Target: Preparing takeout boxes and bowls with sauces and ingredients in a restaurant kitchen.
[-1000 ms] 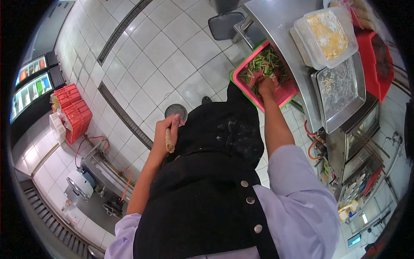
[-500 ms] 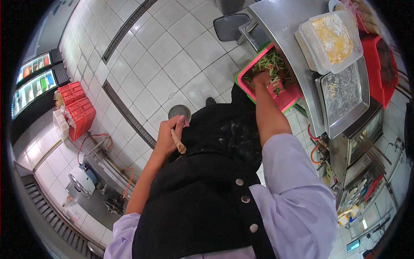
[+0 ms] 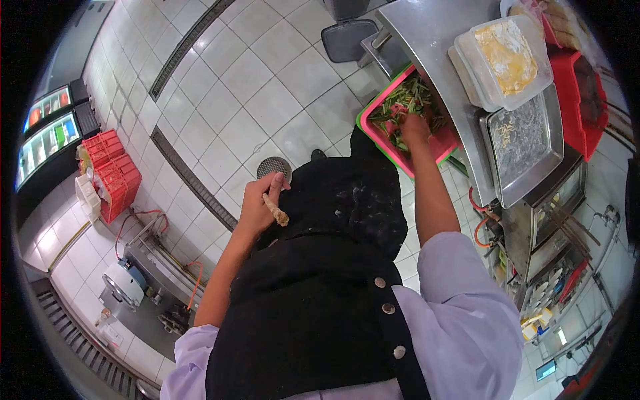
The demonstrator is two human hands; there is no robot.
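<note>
One round skimmer [image 3: 273, 168], grey and finely perforated, is gripped in the left hand [image 3: 259, 200], its rough tan handle [image 3: 275, 210] emerging below. Cut green stalks [image 3: 412, 92] are loosely heaped in a pink tub [image 3: 443, 144], bright green along its outer edge, partly hidden by the steel surface [image 3: 433, 33]. The right hand [image 3: 415, 128] is set among them; whether anything is grasped cannot be told. Writing on the small screen [image 3: 545, 370] is too tiny to be read.

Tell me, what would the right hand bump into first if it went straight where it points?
Probably the cut green stalks in the pink basin; the right hand points into them and may already touch some, though depth is unclear.
</note>
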